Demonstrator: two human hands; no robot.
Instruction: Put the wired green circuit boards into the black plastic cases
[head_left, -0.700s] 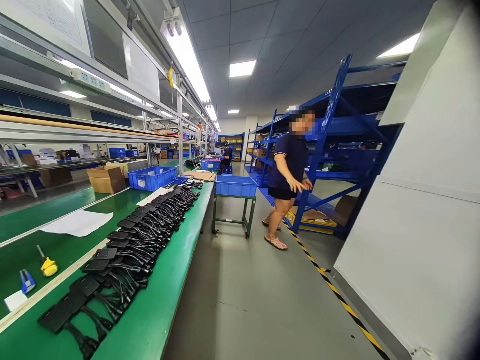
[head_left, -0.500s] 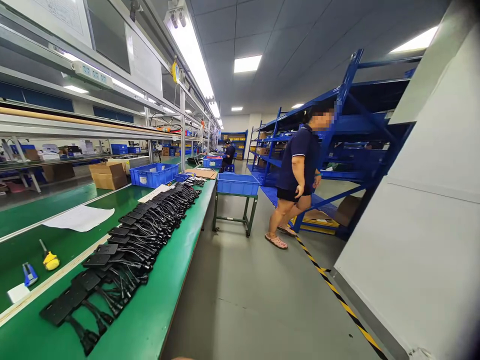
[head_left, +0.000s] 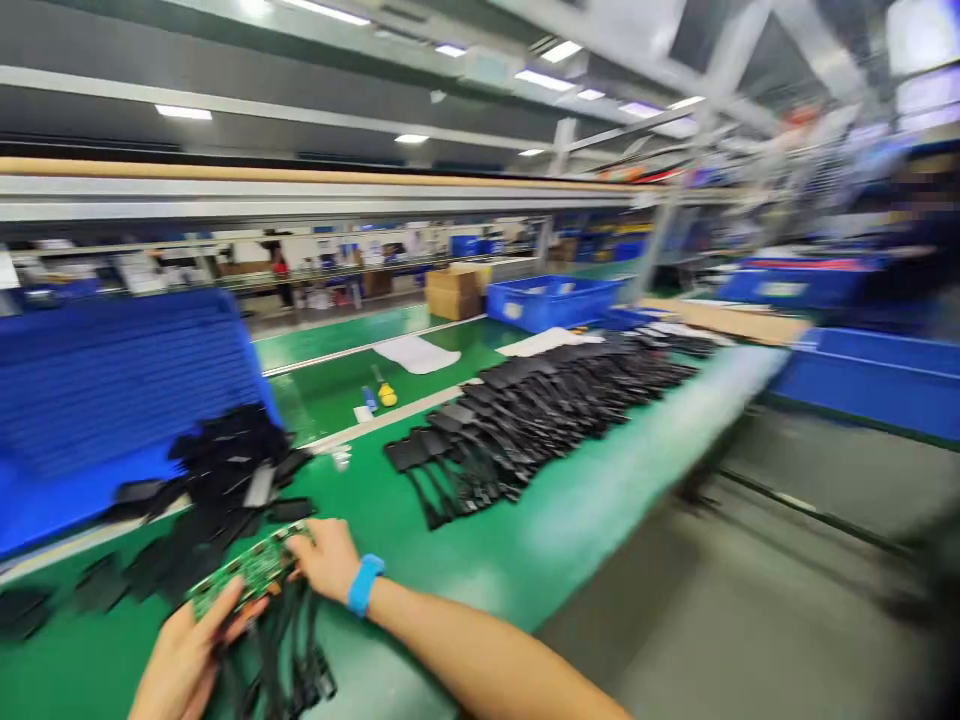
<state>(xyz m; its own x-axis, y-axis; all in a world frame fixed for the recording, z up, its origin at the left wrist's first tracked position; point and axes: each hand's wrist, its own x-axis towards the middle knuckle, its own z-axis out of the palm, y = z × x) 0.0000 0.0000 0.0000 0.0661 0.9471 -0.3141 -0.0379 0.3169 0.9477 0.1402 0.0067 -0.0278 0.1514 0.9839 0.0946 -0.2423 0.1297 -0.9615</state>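
Note:
A green circuit board [head_left: 259, 570] with black cables [head_left: 296, 650] hanging from it is held between both hands at the lower left. My left hand [head_left: 187, 650] grips its near left end, thumb on top and fingers beneath. At the board's far right end, my right hand [head_left: 326, 560] is closed on it, with a blue band on the wrist. Just beyond the board lies a heap of flat black plastic pieces [head_left: 225, 490], some spilling from a tipped blue bin [head_left: 127, 390]. Right of my hands, black cased units with cables [head_left: 517, 420] lie in a long row.
The green bench [head_left: 570, 540] runs away to the right. A yellow-handled screwdriver [head_left: 387, 393], a blue cutter [head_left: 370, 399] and a white sheet [head_left: 420, 354] lie behind the row. A blue crate [head_left: 551, 300] and a cardboard box [head_left: 454, 293] stand farther back; a blue bin [head_left: 877, 385] rests on a stand at right.
My view has swung left from the aisle to the bench. Both hands and the circuit board have come into view; the person walking in the aisle has left it.

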